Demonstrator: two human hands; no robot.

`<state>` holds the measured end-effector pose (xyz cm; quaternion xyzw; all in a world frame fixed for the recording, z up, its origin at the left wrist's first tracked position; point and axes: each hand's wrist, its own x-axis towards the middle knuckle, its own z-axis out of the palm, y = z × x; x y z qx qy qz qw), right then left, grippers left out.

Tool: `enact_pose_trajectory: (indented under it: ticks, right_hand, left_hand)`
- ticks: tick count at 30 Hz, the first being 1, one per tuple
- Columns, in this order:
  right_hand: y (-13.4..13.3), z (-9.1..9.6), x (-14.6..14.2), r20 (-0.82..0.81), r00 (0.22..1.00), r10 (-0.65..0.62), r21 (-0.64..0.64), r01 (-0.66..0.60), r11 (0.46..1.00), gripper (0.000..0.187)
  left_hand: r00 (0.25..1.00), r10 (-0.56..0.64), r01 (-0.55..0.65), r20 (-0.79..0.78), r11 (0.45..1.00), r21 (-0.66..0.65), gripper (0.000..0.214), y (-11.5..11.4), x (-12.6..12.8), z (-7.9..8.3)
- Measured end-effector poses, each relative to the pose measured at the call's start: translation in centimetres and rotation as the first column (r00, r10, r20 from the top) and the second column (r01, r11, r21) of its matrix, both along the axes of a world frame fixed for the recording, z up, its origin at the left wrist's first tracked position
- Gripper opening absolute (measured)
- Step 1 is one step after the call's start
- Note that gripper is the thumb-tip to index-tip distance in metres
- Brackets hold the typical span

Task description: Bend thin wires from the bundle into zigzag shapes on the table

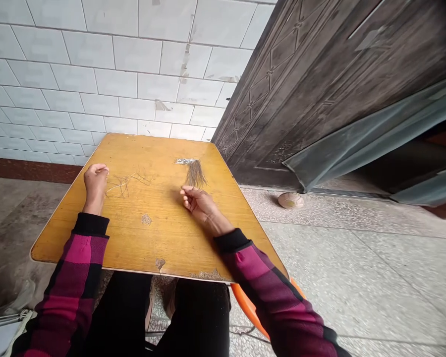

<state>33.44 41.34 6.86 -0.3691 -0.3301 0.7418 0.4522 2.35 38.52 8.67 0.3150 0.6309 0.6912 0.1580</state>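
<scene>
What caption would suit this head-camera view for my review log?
Left hand beside loose thin strands, right hand near a fine dark fibre bundle on a worn yellow tabletop.

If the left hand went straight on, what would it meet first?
From the left hand, the way looks free over the tabletop to the tiled wall; loose strands lie just right of that line, depth unclear.
</scene>
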Motion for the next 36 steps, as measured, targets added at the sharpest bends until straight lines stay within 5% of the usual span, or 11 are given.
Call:
enact_pose_trajectory:
  ticks: [5, 10, 12, 22, 29, 36]
  right_hand:
    - [-0.6, -1.1, 0.5, 0.032, 0.998, 0.045, 0.131, -0.049, 0.99, 0.006]
    - [-0.5, -1.1, 0.4, 0.061, 0.998, 0.02, 0.154, -0.029, 0.988, 0.008]
    - [-0.5, -1.1, 0.3, 0.069, 0.997, 0.02, 0.147, -0.03, 0.989, 0.009]
    - [-0.7, -1.0, 0.1, 0.097, 0.992, 0.084, 0.149, -0.098, 0.984, 0.01]
    - [-0.7, -1.0, 0.3, 0.114, 0.991, 0.074, 0.178, -0.094, 0.98, 0.013]
    - [-1.6, -0.5, -0.4, 0.238, 0.97, -0.053, 0.424, -0.055, 0.904, 0.024]
  left_hand:
    - [0.918, -0.124, 0.043, -0.377, 0.975, -0.217, 0.008, 0.9, 1.7, -2.0]
    - [0.446, -0.443, 0.235, -0.778, 0.896, -0.376, 0.019, 1.2, 6.8, -4.0]
    - [0.352, -0.474, 0.263, -0.807, 0.878, -0.401, 0.026, 1.3, 8.0, -4.3]
    - [0.332, -0.52, 0.215, -0.787, 0.854, -0.474, 0.037, 1.8, 8.1, -3.9]
    - [0.277, -0.507, 0.231, -0.816, 0.859, -0.456, 0.022, 1.3, 7.9, -3.4]
    - [0.346, -0.472, 0.395, -0.811, 0.857, -0.331, 0.015, -0.7, 8.9, -0.5]
